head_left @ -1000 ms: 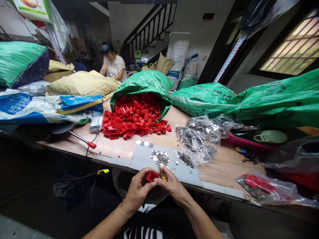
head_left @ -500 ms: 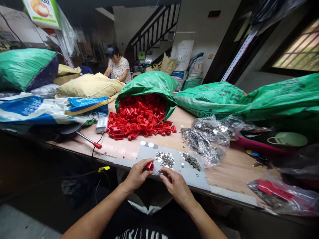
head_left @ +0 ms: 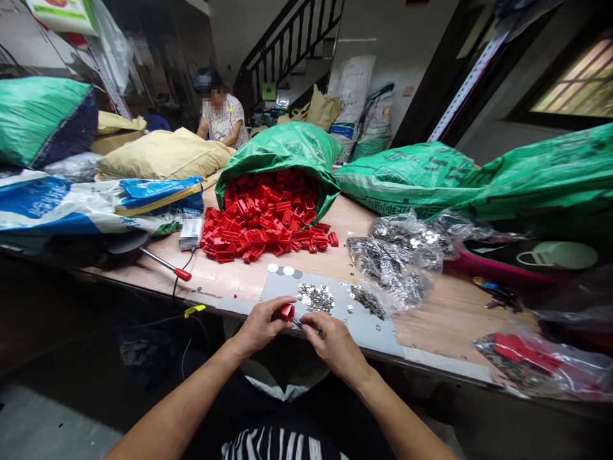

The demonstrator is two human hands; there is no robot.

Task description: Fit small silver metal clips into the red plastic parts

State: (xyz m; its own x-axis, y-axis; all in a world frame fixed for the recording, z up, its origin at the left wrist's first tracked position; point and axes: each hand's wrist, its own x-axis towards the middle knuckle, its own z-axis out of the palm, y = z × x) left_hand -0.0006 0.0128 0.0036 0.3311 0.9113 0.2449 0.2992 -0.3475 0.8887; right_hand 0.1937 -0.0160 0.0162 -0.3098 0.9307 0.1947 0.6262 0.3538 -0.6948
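Note:
Between its thumb and fingers my left hand (head_left: 262, 327) grips a small red plastic part (head_left: 287, 312) at the table's front edge. My right hand (head_left: 332, 340) pinches a thin metal tool (head_left: 297, 323), probably tweezers, whose tip meets the red part's opening. Whether the tip holds anything is too small to tell. Just beyond the hands, small shiny metal pieces (head_left: 317, 298) lie on a grey mat (head_left: 282, 291), with a darker pile of metal pieces (head_left: 368, 301) to their right. A heap of red parts (head_left: 258, 223) spills from a green sack (head_left: 287, 148).
Plastic bags of metal pieces (head_left: 397, 268) lie right of the mat. A red-tipped lever (head_left: 182, 274) juts out at the left. Green sacks (head_left: 421, 176) line the back right. A person (head_left: 228, 121) sits beyond the table.
The tool in my right hand has come closer to the red part and now touches its opening. Both hands appear slightly higher as the whole view has shifted.

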